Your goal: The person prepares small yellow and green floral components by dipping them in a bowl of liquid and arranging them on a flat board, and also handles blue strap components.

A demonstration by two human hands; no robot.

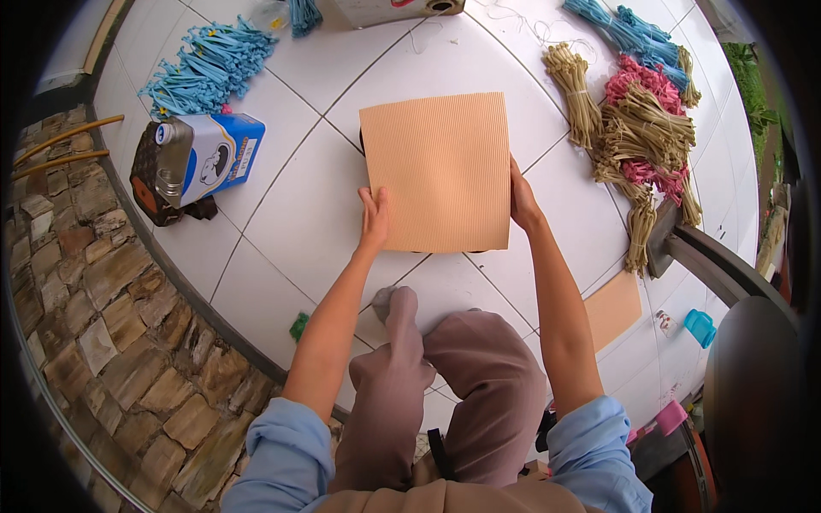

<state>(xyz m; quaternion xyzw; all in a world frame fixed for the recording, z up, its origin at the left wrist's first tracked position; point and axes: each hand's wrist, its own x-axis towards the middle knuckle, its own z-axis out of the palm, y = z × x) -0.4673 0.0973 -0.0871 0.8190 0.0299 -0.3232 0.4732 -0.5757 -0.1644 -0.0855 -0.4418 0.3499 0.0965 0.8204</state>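
A peach sheet of corrugated cardboard (pixel 436 171) with fine ribs lies in front of me, over something dark that peeks out at its left and near edges. My left hand (pixel 374 218) grips the lower left edge, thumb on top. At the right edge, my right hand (pixel 523 203) holds the sheet from the side, its fingers partly hidden behind it. Bundles of tan cords (pixel 641 128) and pink cords (pixel 646 81) are heaped to the right. Blue bundles (pixel 214 64) lie at the far left.
A metal tin (pixel 227 154) with a blue and white side stands at the left beside a brown bag (pixel 150 162). Another peach sheet (pixel 613 309) lies right, near a turquoise plastic piece (pixel 699 327). A stone-clad surface (pixel 111 342) borders the white tiles. A dark post base (pixel 663 239) stands right.
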